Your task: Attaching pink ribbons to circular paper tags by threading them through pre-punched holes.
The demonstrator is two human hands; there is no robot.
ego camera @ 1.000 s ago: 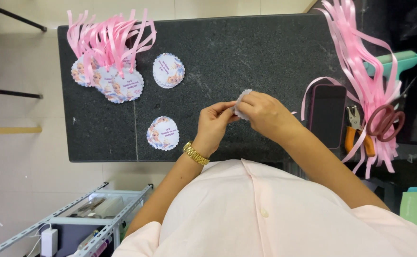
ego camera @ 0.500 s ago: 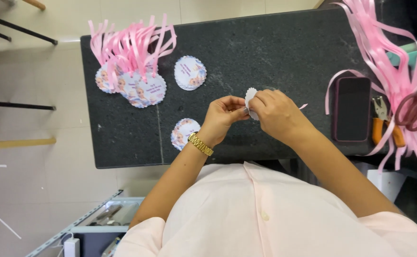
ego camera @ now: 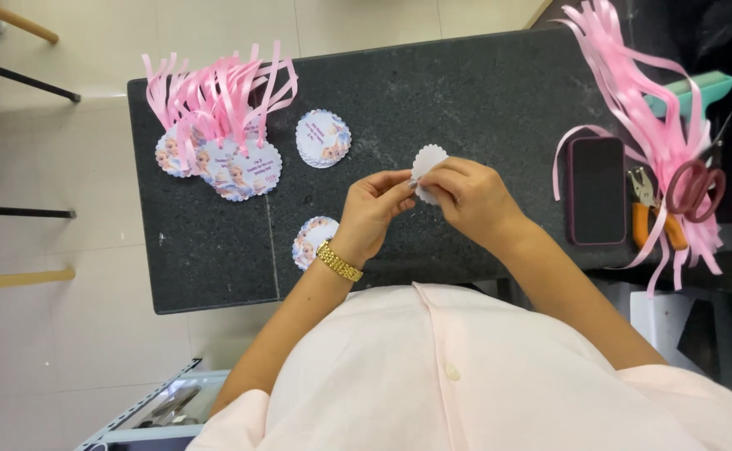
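Two hands hold a scalloped round paper tag above a dark stone counter.

The left hand [ego camera: 372, 209] and right hand [ego camera: 466, 196] meet over the middle of the counter [ego camera: 483, 92], fingers pinched closed on the white tag [ego camera: 427, 167], its blank back facing up, raised off the stone so both sides can be reached. Something thin may pass between the fingertips, but the view is too small to tell. Finished tags with pink ribbons [ego camera: 216, 142] lie grouped near the far left corner; two unribboned printed tags [ego camera: 322, 139] [ego camera: 310, 240] wait closer. Along the right edge sit a phone [ego camera: 597, 190], loose pink ribbon strips [ego camera: 642, 100], scissors [ego camera: 696, 188] and an orange-handled punch [ego camera: 657, 213], within the right hand's reach.
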